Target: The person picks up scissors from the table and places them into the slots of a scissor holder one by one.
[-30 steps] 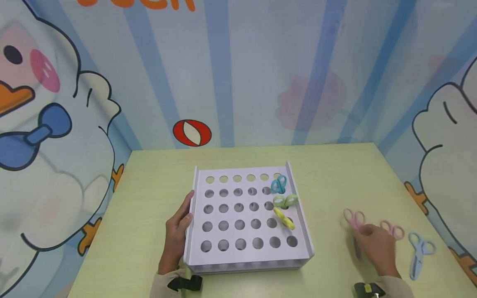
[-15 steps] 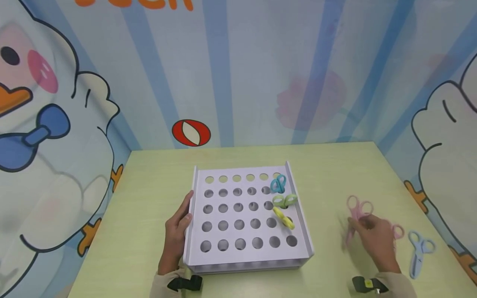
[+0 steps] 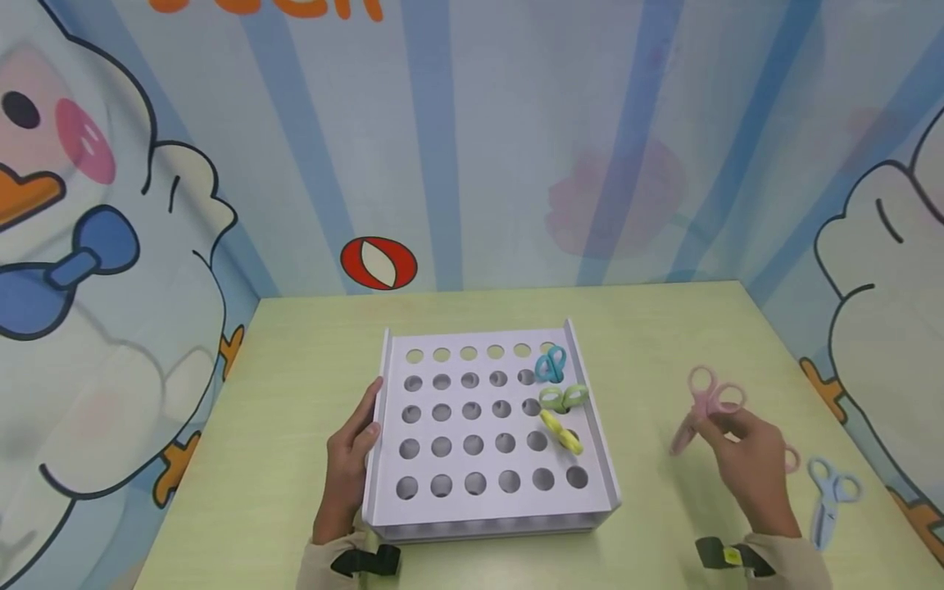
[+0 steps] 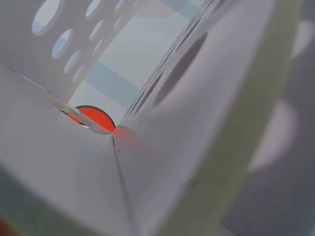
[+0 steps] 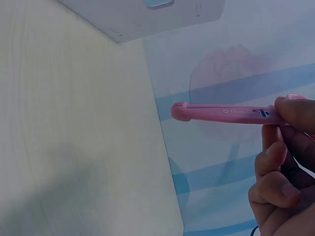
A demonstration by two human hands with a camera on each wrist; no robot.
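Observation:
The left hand [image 3: 350, 467] holds the left side of a white box [image 3: 457, 508] with rows of round holes, thumb and fingers against its wall. Pink scissors [image 3: 708, 401] are pinched by the right hand [image 3: 754, 467] above the table, handles up and blades slanting down to the left. In the right wrist view the right hand [image 5: 288, 167] pinches the pink scissors [image 5: 221, 113] between thumb and finger. Blue [image 3: 550, 365], green [image 3: 564, 399] and yellow scissors [image 3: 562, 433] stand in holes of the right column. The left wrist view shows the box wall [image 4: 54, 162], no fingers clearly.
A second pair of pink scissors [image 3: 792, 459] lies mostly behind the right hand. Light blue scissors [image 3: 828, 501] lie farther right on the pale table [image 3: 664, 328]. A wall [image 3: 501, 147] with cartoon prints stands behind and at both sides.
The right hand has lifted the pink scissors off the table, and their blades now tilt more to the left. The left hand and box have stayed in place.

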